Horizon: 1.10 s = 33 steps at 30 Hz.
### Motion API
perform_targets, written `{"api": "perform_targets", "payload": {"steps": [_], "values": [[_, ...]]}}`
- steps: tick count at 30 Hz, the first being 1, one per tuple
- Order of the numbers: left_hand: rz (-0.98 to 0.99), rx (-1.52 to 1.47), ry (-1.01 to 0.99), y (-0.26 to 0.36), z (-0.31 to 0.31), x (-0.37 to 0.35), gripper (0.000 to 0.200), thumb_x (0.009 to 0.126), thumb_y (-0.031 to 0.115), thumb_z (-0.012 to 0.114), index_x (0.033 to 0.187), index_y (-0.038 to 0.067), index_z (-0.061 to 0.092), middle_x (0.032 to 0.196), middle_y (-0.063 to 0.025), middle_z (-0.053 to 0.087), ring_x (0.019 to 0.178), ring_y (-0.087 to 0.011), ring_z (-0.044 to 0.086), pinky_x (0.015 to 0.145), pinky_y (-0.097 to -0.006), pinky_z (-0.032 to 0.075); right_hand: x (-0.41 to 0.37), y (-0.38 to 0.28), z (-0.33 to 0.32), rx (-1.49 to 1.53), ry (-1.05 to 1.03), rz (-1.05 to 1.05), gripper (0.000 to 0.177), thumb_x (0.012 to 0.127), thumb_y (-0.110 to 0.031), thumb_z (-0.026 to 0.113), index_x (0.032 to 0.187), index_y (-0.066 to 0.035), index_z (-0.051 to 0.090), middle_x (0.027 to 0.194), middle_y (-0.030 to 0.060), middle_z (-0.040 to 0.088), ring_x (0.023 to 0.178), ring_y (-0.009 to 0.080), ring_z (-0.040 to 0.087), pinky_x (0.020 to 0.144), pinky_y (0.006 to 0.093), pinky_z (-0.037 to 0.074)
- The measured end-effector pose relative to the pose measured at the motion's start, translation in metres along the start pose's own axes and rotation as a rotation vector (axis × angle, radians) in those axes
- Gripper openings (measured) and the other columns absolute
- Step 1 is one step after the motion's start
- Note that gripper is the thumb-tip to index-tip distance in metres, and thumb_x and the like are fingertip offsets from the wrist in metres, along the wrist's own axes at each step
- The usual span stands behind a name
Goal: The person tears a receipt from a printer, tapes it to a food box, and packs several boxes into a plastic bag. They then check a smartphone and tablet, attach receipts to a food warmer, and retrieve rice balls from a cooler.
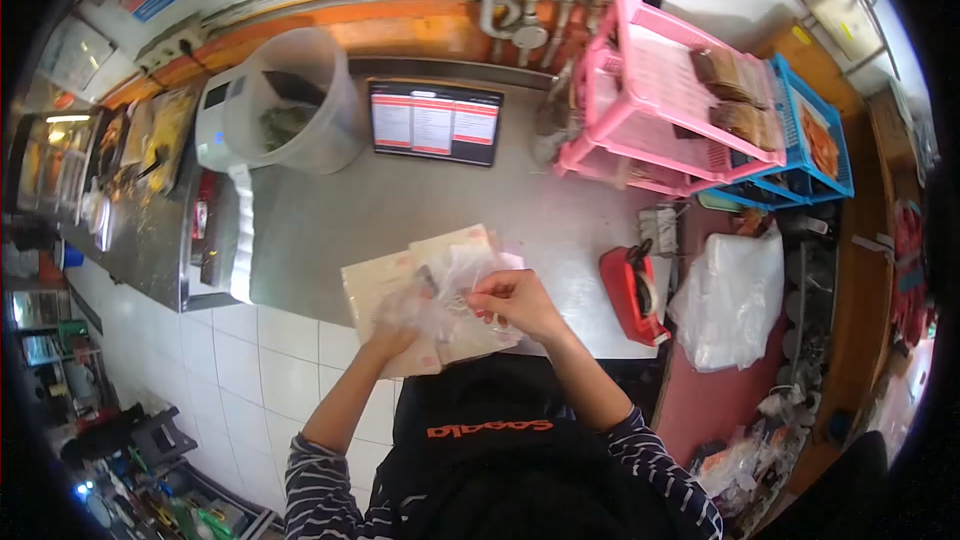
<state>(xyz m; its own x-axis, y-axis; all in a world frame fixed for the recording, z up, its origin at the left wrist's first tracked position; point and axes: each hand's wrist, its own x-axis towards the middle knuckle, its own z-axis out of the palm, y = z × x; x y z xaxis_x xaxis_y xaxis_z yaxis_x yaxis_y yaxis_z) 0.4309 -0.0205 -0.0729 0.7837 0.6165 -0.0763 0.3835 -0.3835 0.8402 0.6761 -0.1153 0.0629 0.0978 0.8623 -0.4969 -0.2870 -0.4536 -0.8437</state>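
Both of my hands work a thin clear plastic bag (440, 302) over the near edge of a steel counter (400, 205). My left hand (392, 338) is under the bag and grips its lower side. My right hand (515, 302) pinches the bag's upper edge with closed fingers. Beneath the bag lies a stack of beige paper bags (385, 275), flat on the counter. What is inside the plastic bag is too blurred to tell.
A tablet screen (435, 122) leans at the counter's back. A large translucent bucket (295, 105) stands back left beside a white printer (215, 125). Pink (655, 90) and blue (810, 155) racks fill the right. A red tray (632, 292) and a white plastic bag bundle (730, 300) sit right.
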Motion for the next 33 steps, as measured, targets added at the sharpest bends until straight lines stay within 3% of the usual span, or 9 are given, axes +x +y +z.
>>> {"api": "perform_targets", "payload": {"steps": [7, 13, 15, 18, 19, 22, 23, 27, 33], "values": [[0.126, 0.016, -0.244, 0.075, -0.04, 0.041, 0.035, 0.072, 0.009, 0.053, 0.107, 0.002, 0.056, 0.099, -0.0179, 0.06, 0.094, -0.0308, 0.057, 0.085, -0.0366, 0.042, 0.014, -0.004, 0.024, -0.12, 0.115, -0.068, 0.009, 0.078, -0.009, 0.065, 0.078, 0.0, 0.062, 0.067, 0.003, 0.062, 0.053, 0.0065, 0.055, 0.047, 0.0186, 0.043], [-0.124, -0.072, -0.419, 0.103, -0.063, 0.061, 0.032, 0.074, 0.006, 0.049, 0.105, 0.004, 0.056, 0.102, -0.0218, 0.058, 0.091, -0.0348, 0.057, 0.083, -0.0402, 0.044, -0.016, -0.026, 0.004, -0.829, -0.182, -0.289, 0.013, 0.069, -0.011, 0.071, 0.071, 0.0, 0.064, 0.063, 0.0077, 0.063, 0.055, 0.0133, 0.06, 0.052, 0.0268, 0.047], [-0.101, -0.018, -0.458, 0.107, -0.063, 0.066, 0.029, 0.076, 0.009, 0.049, 0.103, 0.002, 0.056, 0.098, -0.0224, 0.059, 0.087, -0.0355, 0.057, 0.079, -0.0423, 0.044, -0.011, -0.007, 0.03, -0.755, 0.059, -0.348, 0.015, 0.067, -0.014, 0.073, 0.072, -0.002, 0.065, 0.063, 0.0083, 0.063, 0.056, 0.0155, 0.061, 0.054, 0.0278, 0.048], [0.162, 0.084, -0.051, 0.116, -0.043, 0.05, 0.021, 0.076, 0.016, 0.052, 0.086, -0.002, 0.058, 0.068, -0.0219, 0.057, 0.065, -0.0334, 0.059, 0.064, -0.0431, 0.045, 0.005, 0.027, 0.078, -0.682, 0.421, -0.174, 0.019, 0.065, -0.021, 0.075, 0.074, -0.006, 0.066, 0.073, 0.0066, 0.065, 0.064, 0.0173, 0.062, 0.06, 0.0294, 0.048], [0.11, 0.315, -0.029, 0.123, -0.038, 0.044, 0.025, 0.072, 0.019, 0.056, 0.089, 0.001, 0.058, 0.076, -0.0165, 0.058, 0.075, -0.0299, 0.058, 0.07, -0.0429, 0.042, 0.014, 0.056, 0.083, -0.604, 0.612, -0.572, 0.018, 0.065, -0.023, 0.073, 0.075, -0.009, 0.066, 0.081, 0.0036, 0.065, 0.072, 0.018, 0.062, 0.064, 0.0301, 0.048], [0.129, 0.508, 0.542, 0.147, -0.031, 0.024, 0.028, 0.069, 0.018, 0.058, 0.093, 0.005, 0.058, 0.09, -0.0107, 0.056, 0.089, -0.027, 0.052, 0.08, -0.0424, 0.034, 0.018, 0.072, 0.096, -0.48, 0.73, -0.731, 0.017, 0.066, -0.015, 0.071, 0.078, -0.005, 0.064, 0.075, 0.008, 0.064, 0.062, 0.0215, 0.061, 0.058, 0.031, 0.049], [0.08, 0.493, 0.479, 0.144, -0.027, 0.017, 0.028, 0.069, 0.018, 0.058, 0.095, 0.006, 0.057, 0.093, -0.0095, 0.055, 0.092, -0.0262, 0.05, 0.082, -0.0427, 0.032, 0.015, 0.075, 0.094, -0.756, 0.721, -0.655, 0.014, 0.065, -0.014, 0.072, 0.074, -0.006, 0.064, 0.075, 0.007, 0.063, 0.061, 0.0225, 0.061, 0.057, 0.0308, 0.049], [0.086, 0.321, 0.307, 0.107, -0.014, 0.009, 0.027, 0.069, 0.02, 0.06, 0.095, 0.011, 0.06, 0.097, -0.0057, 0.055, 0.094, -0.0235, 0.047, 0.085, -0.0403, 0.028, 0.011, 0.078, 0.083, -0.774, 0.7, -0.825, 0.014, 0.059, -0.013, 0.071, 0.071, -0.01, 0.065, 0.07, 0.0048, 0.061, 0.056, 0.0217, 0.06, 0.048, 0.0279, 0.046], [0.178, 0.144, 0.226, 0.103, -0.028, 0.014, 0.021, 0.067, 0.019, 0.062, 0.086, 0.012, 0.064, 0.088, -0.0014, 0.059, 0.086, -0.0199, 0.051, 0.081, -0.0344, 0.033, -0.013, 0.038, 0.065, -0.673, 0.435, -0.346, 0.015, 0.063, -0.007, 0.071, 0.077, -0.002, 0.066, 0.069, 0.0084, 0.063, 0.061, 0.0175, 0.063, 0.057, 0.0268, 0.05]]}}
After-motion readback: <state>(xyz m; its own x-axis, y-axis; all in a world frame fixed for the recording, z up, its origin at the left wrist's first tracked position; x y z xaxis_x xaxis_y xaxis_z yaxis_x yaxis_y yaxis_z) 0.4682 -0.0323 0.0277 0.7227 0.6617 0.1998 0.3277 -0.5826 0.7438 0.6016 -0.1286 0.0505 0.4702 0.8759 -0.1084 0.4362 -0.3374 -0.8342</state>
